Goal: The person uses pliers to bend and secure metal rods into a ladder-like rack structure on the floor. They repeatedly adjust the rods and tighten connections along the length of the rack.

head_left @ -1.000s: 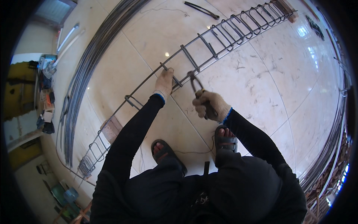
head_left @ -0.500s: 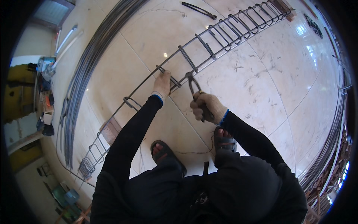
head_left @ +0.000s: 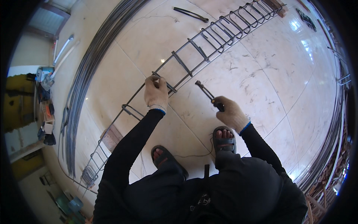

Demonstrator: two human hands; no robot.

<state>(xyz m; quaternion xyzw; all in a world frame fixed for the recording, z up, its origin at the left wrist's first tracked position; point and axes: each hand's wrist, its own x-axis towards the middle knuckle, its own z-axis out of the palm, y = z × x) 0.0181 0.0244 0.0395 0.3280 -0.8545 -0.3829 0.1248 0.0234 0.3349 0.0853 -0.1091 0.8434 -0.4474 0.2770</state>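
pale tiled floor [head_left: 112, 80], glossy, w/ dark scraps [head_left: 232, 67] strewn approx 2 o'clk. on it a long rebar cage [head_left: 182, 64] lies diag. from approx 8 o'clk to btwn 1 & 2, passing just above centre; stirrups [head_left: 88, 176] bunched at the 8 o'clk end, wide apart mid-length, closer again toward the upper end. left hand [head_left: 156, 91], gloved, is nr centre at 10-11 o'clk, fingers curled beside a stirrup; bars pass behind it, so can't tell if that grip is closed on one. right hand [head_left: 232, 112], also gloved, at 3 o'clk, grip closed round the handles of pincers [head_left: 206, 91]; their head points to approx 11 o'clk, nr the cage but apart from it. cage's upper end is at a wood block [head_left: 276, 5]; a brown block [head_left: 113, 138] sits by its lower part, btwn 8 & 9. second pincers [head_left: 191, 14] on the floor at 12. sandals [head_left: 225, 142] btwn 5 & 7 o'clk. bundle of thin rods [head_left: 97, 52] curves past at 10. further out: boxes & bags [head_left: 46, 115] at 9, dark item [head_left: 306, 19] approx 2 (kind unclear), more rods [head_left: 325, 164] & reddish-brown scrap pile [head_left: 332, 183] approx 4.
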